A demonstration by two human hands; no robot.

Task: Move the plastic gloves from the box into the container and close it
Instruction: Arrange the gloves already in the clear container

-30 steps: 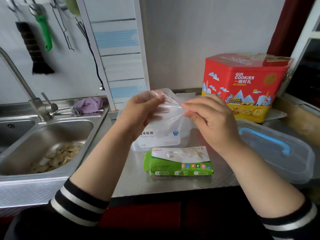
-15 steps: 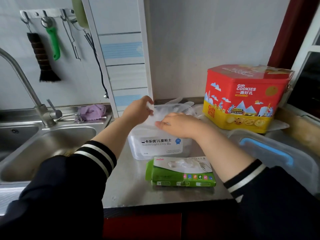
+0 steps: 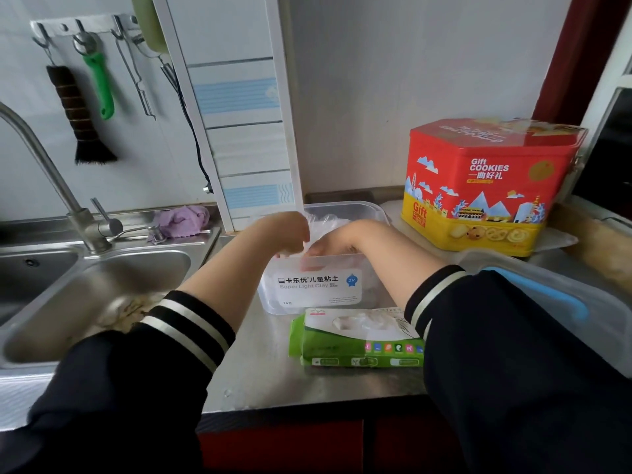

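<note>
A clear plastic container (image 3: 345,207) with a white "Super Light Clay" label stands in the middle of the steel counter. Both my hands reach down into it. My left hand (image 3: 290,234) has its fingers curled on the thin clear plastic gloves (image 3: 325,221), which are bunched inside the container. My right hand (image 3: 330,246) lies flat on the gloves and presses them down; its fingertips are blurred behind the container's front wall. The green and white glove box (image 3: 355,340) lies just in front of the container. The container's clear lid (image 3: 554,302), with a blue handle, rests at the right.
A red and yellow cookie tin (image 3: 485,186) stands behind and to the right of the container. A steel sink (image 3: 85,295) with a tap (image 3: 44,165) is on the left, with scraps in it. A purple cloth (image 3: 181,220) lies behind the sink. Utensils hang on the wall.
Both hands came down from chest height with the gloves and now sit inside the container. The gloves went from hanging in the air to lying bunched inside it.
</note>
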